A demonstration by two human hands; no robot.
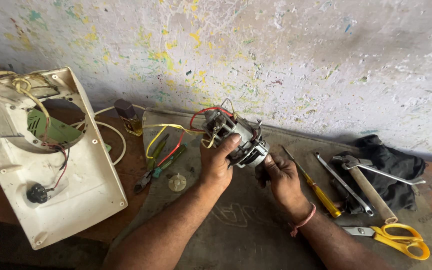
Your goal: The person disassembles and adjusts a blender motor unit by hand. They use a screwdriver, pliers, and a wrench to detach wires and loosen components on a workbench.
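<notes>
Motor: a small electric motor (236, 137) with red and yellow wires sits at frame centre, lifted above the mat.
Left hand: the left hand (217, 162) is wrapped around the motor from 7 o'clock, thumb pressed on its casing.
Right hand: the right hand (278, 177) pinches the motor's lower end from 4 o'clock.
Housing: a white plastic housing (41, 160) leans at 9 o'clock; no label is legible.
Pliers: green-handled pliers (157, 165) lie just left of the hands.
Tools at 3–4 o'clock: yellow screwdriver (313, 186), hammer (368, 187), yellow scissors (398, 239).
</notes>
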